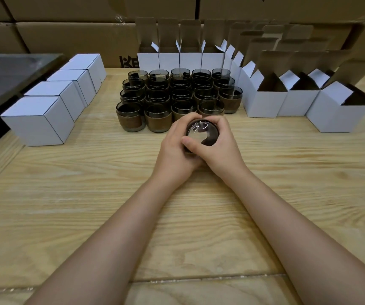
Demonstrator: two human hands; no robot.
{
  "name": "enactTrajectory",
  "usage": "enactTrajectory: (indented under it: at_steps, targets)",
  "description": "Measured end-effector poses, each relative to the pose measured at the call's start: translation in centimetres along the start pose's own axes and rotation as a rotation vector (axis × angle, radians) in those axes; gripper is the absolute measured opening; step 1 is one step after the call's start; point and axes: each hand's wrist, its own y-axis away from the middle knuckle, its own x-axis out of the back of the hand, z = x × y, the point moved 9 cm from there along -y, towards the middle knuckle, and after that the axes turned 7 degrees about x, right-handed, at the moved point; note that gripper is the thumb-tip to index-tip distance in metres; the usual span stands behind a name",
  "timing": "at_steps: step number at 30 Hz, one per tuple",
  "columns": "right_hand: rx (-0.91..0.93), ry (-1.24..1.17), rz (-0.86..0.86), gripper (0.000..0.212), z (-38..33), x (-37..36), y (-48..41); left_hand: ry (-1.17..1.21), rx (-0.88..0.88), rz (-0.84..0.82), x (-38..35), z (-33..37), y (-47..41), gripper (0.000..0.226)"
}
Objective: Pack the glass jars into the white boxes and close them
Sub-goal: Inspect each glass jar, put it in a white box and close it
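Together, left hand (173, 150) and right hand (222, 146) curled round one glass jar (201, 132), axis tilted, round end facing camera

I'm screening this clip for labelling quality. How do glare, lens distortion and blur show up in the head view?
Head view: curved white glare streaks on the glass jar gripped by the left hand and right hand; wide-angle bending tilts the closed white boxes and the nearest open box outward; the rear open boxes look soft; lighting is even, with faint shadows on the wooden table.

Most of jar (201, 133) hidden by left hand (175, 148), right hand (223, 146); rear boxes (271, 31) blurred.
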Motion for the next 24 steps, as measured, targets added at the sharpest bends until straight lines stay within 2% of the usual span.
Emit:
enactTrajectory:
  at_steps: [4, 11, 18, 21, 24]
  targets:
    - [0.082, 0.049, -0.007, 0.052, -1.0, 0.2, 0.0, 0.021, 0.017, -0.019, -0.1, -0.1, 0.1, 0.069]
    - [0.094, 0.085, 0.015, 0.010, -1.2, 0.5, -0.2, 0.032, 0.008, -0.017, 0.0, 0.3, 0.0, 0.064]
    - [0.019, 0.121, 0.001, 0.046, -0.6, 1.1, -0.5, 0.086, 0.035, -0.045, -0.2, 0.1, 0.0, 0.067]
    - [0.033, 0.105, -0.031, 0.042, -0.9, 1.0, -0.4, 0.113, 0.045, -0.058, -0.3, -0.1, -0.1, 0.068]
    - [0.094, 0.073, -0.100, 0.025, -1.6, 0.4, -0.2, 0.155, 0.070, -0.048, 0.0, -0.5, -0.2, 0.068]
